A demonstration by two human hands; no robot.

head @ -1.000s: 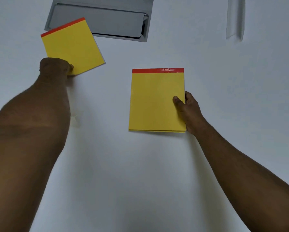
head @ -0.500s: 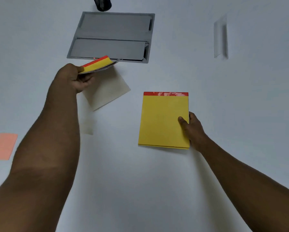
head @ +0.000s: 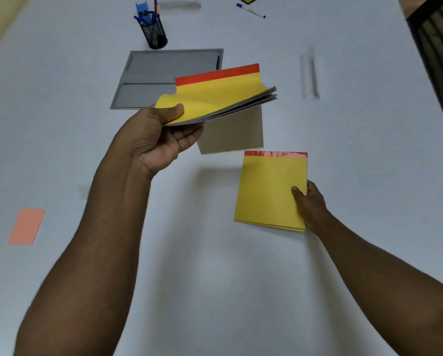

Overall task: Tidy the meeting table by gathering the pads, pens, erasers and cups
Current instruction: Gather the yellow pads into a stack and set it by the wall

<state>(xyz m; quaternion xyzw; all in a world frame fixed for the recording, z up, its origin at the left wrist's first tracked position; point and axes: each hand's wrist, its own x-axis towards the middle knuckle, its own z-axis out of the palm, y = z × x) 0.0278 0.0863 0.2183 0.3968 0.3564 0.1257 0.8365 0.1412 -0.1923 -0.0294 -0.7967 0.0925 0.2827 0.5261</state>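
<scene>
My left hand (head: 158,142) grips the near corner of a yellow pad with a red top strip (head: 220,95), held in the air above the white table; its pages fan out and its brown back cover hangs down. A second yellow pad with a red strip (head: 269,191) lies flat on the table to the right. My right hand (head: 309,205) pinches its right edge, thumb on top. A blue pen (head: 251,11) lies at the far end, and a black mesh pen cup (head: 153,32) with several pens stands behind the grey hatch.
A grey cable hatch (head: 148,80) is set into the table beyond my left hand. An orange sticky pad (head: 27,226) lies at the left. A clear plastic stand (head: 309,75) sits at the right. A dark chair (head: 438,47) is at the far right edge.
My left hand has lifted its pad off the table and carried it right, toward the flat pad. The view tilted up, so the pen cup and pen came into sight. My right hand stayed put.
</scene>
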